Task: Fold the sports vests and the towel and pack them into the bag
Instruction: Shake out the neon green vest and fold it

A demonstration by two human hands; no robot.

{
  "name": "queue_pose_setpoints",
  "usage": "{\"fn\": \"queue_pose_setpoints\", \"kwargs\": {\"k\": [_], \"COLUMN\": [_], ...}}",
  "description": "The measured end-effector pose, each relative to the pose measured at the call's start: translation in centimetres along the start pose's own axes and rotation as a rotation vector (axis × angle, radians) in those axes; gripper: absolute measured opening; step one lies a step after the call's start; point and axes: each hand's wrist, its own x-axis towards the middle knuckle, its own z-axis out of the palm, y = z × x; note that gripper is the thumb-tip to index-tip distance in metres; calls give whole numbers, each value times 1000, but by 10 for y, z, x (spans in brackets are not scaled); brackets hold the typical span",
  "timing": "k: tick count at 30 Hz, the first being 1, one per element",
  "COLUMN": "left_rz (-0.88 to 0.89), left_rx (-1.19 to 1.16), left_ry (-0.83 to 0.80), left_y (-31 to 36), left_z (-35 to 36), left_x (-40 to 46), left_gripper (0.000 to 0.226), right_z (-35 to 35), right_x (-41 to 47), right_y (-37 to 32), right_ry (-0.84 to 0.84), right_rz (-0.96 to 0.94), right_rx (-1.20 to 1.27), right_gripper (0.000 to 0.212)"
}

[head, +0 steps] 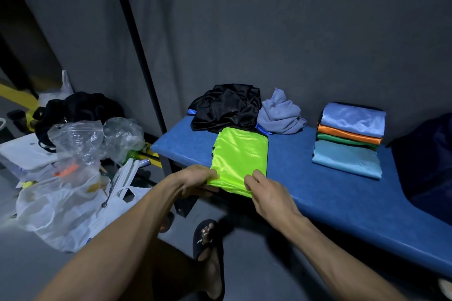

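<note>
A neon green vest [238, 156] lies folded lengthwise on the blue bench [318, 193], its near end hanging over the front edge. My left hand [198, 178] pinches its near left corner, and my right hand [265, 192] pinches the near right corner. Behind it lies a crumpled black vest [227, 107]. A bunched grey-blue towel [280, 113] sits to the right of that. A stack of folded vests [349, 139], light blue, orange, green and teal, rests further right. A dark navy bag [428, 161] stands at the bench's right end.
On the floor to the left lie clear and white plastic bags [73, 178] and a black bag [78, 110]. A grey wall with a black pole [137, 39] backs the bench. My sandalled foot [209, 249] stands below the bench's front edge.
</note>
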Motion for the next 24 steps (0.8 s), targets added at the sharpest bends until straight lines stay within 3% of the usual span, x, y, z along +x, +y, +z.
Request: {"fn": "queue_pose_setpoints", "kwargs": {"k": [4, 12, 16, 20, 22, 24], "left_rz": [-17, 57, 183, 265, 368, 541], "left_rx": [-97, -180, -156, -83, 64, 334], "left_ry": [-9, 4, -73, -143, -176, -59], "left_y": [5, 14, 29, 37, 38, 40], "left_z": [-5, -7, -10, -14, -15, -12], "left_x": [-5, -15, -27, -36, -40, -42], "left_gripper": [10, 22, 16, 40, 41, 31], "right_z": [0, 1, -3, -13, -19, -29], "right_x": [-1, -6, -1, 2, 5, 9], "right_y": [4, 5, 5, 4, 7, 8], "right_ry": [22, -36, 115, 185, 207, 223], "right_rz": [-102, -134, -76, 51, 113, 203], "right_rx": [-133, -235, -33, 165, 243, 375], "right_gripper": [40, 51, 37, 24, 23, 21]}}
